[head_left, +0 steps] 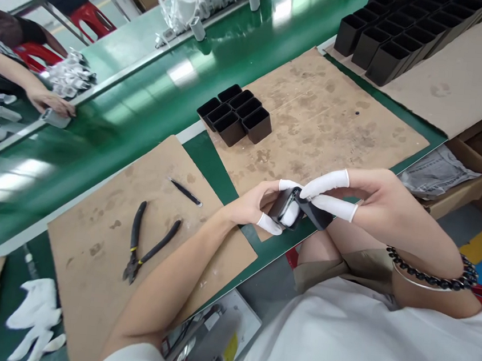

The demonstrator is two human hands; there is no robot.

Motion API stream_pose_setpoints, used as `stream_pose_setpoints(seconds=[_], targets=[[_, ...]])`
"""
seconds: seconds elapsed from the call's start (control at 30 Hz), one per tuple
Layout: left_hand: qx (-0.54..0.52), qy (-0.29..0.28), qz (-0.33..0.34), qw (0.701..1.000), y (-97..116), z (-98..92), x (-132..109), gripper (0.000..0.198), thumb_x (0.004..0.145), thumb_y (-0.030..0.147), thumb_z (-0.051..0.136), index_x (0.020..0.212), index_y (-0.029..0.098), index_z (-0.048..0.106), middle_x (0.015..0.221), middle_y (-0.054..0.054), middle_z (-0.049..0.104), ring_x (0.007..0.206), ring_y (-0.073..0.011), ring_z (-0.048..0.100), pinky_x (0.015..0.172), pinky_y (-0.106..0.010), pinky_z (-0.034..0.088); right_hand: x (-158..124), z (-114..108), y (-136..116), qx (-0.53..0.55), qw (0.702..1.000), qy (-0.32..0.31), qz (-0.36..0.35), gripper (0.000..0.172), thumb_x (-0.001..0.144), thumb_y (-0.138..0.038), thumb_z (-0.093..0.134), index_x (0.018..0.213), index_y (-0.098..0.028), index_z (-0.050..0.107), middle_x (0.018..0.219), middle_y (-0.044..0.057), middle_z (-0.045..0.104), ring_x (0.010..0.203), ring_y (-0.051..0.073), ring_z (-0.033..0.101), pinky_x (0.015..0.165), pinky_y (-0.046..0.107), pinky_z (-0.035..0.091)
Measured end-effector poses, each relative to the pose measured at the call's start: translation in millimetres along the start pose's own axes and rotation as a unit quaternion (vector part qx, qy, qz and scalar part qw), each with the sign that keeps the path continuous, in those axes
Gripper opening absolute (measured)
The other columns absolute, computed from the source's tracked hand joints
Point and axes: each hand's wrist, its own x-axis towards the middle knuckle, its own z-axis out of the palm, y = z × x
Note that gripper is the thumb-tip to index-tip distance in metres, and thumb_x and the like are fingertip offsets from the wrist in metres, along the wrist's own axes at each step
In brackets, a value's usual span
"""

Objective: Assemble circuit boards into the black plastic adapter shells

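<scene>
The left hand (252, 206) is clenched around the case (282, 206). Its thumb and fingers, capped with white cots, wrap the left end from both sides. The case is black and open-topped. It is held in the air just off the near edge of the table (209, 157), above the person's lap. A white insert (292, 213) sits in the mouth of the case, between the two hands.

The right hand (379, 202) meets the case from the right. Its index finger and middle finger, both cotted, lie extended. The index tip rests at the case mouth beside the insert. The middle finger runs along the right end of the case. The right thumb is hidden, so it cannot be told whether this hand pinches or only presses. A bead bracelet (429, 276) circles the right wrist.

On the near mat (101, 235) lie pliers (144, 245) and tweezers (186, 192), well apart from the hands. A block of six cases (236, 114) stands on the far mat (338, 116). Across the belt (147, 87), another person's hand (54, 104) rests on a grey part.
</scene>
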Motion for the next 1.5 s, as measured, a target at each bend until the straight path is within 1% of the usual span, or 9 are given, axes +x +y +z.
stream_pose_setpoints(seconds=[0.13, 0.3, 0.4, 0.7, 0.9, 1.07, 1.3, 1.4, 1.5], targets=[[0.006, 0.017, 0.014, 1.000, -4, -4.8, 1, 0.068, 0.053, 0.031, 0.096, 0.117, 0.022, 0.073, 0.099, -0.005, 0.076, 0.093, -0.0289, 0.073, 0.087, -0.040, 0.060, 8, -1, 5, -0.012, 0.998, -0.033, -0.054, 0.012, 0.092, -0.025, 0.069, 0.094, -0.027, 0.081, 0.094, 0.000, 0.079, 0.086, 0.017, 0.074, 0.077, 0.029, 0.061], [0.001, 0.045, 0.037, 0.998, -10, -5.8, 2, 0.070, 0.052, 0.024, 0.096, 0.118, 0.023, 0.073, 0.121, -0.007, 0.074, 0.119, -0.0332, 0.069, 0.102, -0.042, 0.057, 19, -3, 16, 0.023, 0.995, -0.080, -0.060, 0.015, 0.097, -0.030, 0.066, 0.088, -0.025, 0.077, 0.096, 0.001, 0.076, 0.088, 0.017, 0.072, 0.078, 0.031, 0.059], [-0.009, 0.053, 0.036, 0.998, -13, -6.3, 2, 0.071, 0.052, 0.023, 0.097, 0.119, 0.023, 0.073, 0.122, -0.008, 0.074, 0.122, -0.0337, 0.067, 0.107, -0.044, 0.055, 23, -3, 20, 0.032, 0.993, -0.092, -0.060, 0.019, 0.098, -0.033, 0.065, 0.085, -0.025, 0.075, 0.093, 0.001, 0.075, 0.086, 0.017, 0.071, 0.078, 0.031, 0.059], [0.000, 0.046, 0.026, 0.999, -10, -6.9, 1, 0.072, 0.053, 0.025, 0.095, 0.121, 0.023, 0.071, 0.125, -0.008, 0.073, 0.123, -0.0345, 0.068, 0.105, -0.044, 0.056, 22, -3, 20, 0.040, 0.994, -0.090, -0.055, 0.021, 0.099, -0.038, 0.064, 0.086, -0.025, 0.075, 0.096, 0.003, 0.075, 0.089, 0.019, 0.071, 0.082, 0.035, 0.060], [-0.003, 0.046, 0.041, 0.998, -13, -8.0, 1, 0.067, 0.053, 0.025, 0.097, 0.115, 0.022, 0.071, 0.126, -0.009, 0.072, 0.127, -0.0363, 0.065, 0.112, -0.049, 0.051, 19, -1, 18, 0.044, 0.993, -0.086, -0.070, 0.020, 0.100, -0.035, 0.065, 0.086, -0.025, 0.076, 0.095, 0.002, 0.074, 0.088, 0.017, 0.071, 0.081, 0.032, 0.060], [-0.006, 0.040, 0.054, 0.998, -14, -7.4, 2, 0.062, 0.056, 0.017, 0.092, 0.114, 0.022, 0.070, 0.121, -0.008, 0.072, 0.122, -0.0328, 0.068, 0.110, -0.045, 0.053, 20, 0, 20, 0.036, 0.993, -0.083, -0.077, 0.020, 0.099, -0.038, 0.066, 0.087, -0.027, 0.078, 0.097, 0.001, 0.075, 0.088, 0.017, 0.071, 0.081, 0.032, 0.059], [0.002, 0.051, 0.042, 0.998, -12, -7.2, 2, 0.066, 0.053, 0.025, 0.098, 0.112, 0.021, 0.069, 0.120, -0.008, 0.072, 0.122, -0.0336, 0.068, 0.108, -0.045, 0.054, 21, 0, 19, 0.032, 0.992, -0.084, -0.083, 0.020, 0.099, -0.037, 0.066, 0.086, -0.027, 0.078, 0.096, 0.001, 0.076, 0.087, 0.018, 0.072, 0.082, 0.034, 0.060], [0.003, 0.079, 0.041, 0.996, -11, -3.3, 3, 0.074, 0.054, 0.037, 0.100, 0.119, 0.022, 0.067, 0.121, -0.009, 0.072, 0.120, -0.0343, 0.068, 0.104, -0.045, 0.056, 23, 2, 27, 0.042, 0.996, -0.021, -0.077, 0.014, 0.096, -0.032, 0.068, 0.086, -0.028, 0.077, 0.095, 0.002, 0.077, 0.088, 0.020, 0.072, 0.083, 0.037, 0.062], [0.042, 0.211, 0.090, 0.972, -13, 5.1, 5, 0.076, 0.064, 0.051, 0.095, 0.125, 0.023, 0.061, 0.122, -0.009, 0.070, 0.116, -0.0316, 0.069, 0.100, -0.044, 0.057, 29, 9, 47, 0.084, 0.988, 0.121, -0.052, 0.006, 0.090, -0.025, 0.070, 0.087, -0.028, 0.075, 0.098, 0.002, 0.077, 0.094, 0.023, 0.073, 0.088, 0.040, 0.063]])
